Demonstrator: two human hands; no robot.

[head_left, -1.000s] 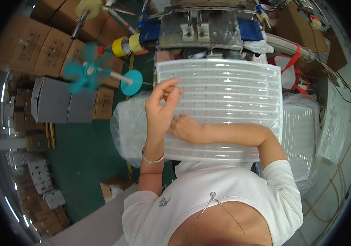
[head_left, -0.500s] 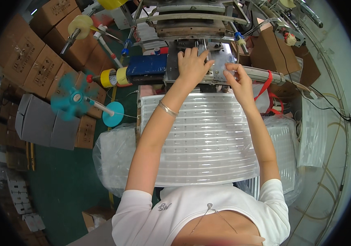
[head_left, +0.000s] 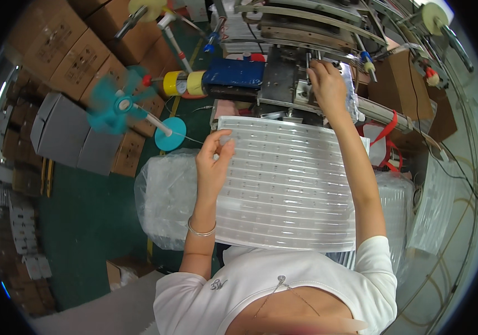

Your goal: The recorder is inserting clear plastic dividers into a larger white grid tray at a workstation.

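My left hand (head_left: 213,162) is over the upper left edge of a clear ribbed plastic tray (head_left: 289,184). Its fingers are curved, with a gap between thumb and fingertips, and I make out nothing held there. Small specks sit in rows along the tray's ribs. My right hand (head_left: 329,89) reaches up to the machine's metal bed (head_left: 279,84), next to a small metal fixture (head_left: 304,92). Its fingers are bent closely together at the fixture; what they pinch, if anything, is hidden.
A blue box-shaped part (head_left: 233,73) juts from the machine's left, beside a yellow tape roll (head_left: 172,84). A teal fan (head_left: 123,104) is turning at the left, before stacked cartons (head_left: 80,61). Plastic-wrapped bundles (head_left: 166,195) flank the tray. A red strap (head_left: 387,127) hangs at the right.
My left hand has come back from the machine bed to the tray's left edge. My right hand has moved up onto the fixture and its fingers have bent in. The whole view has shifted.
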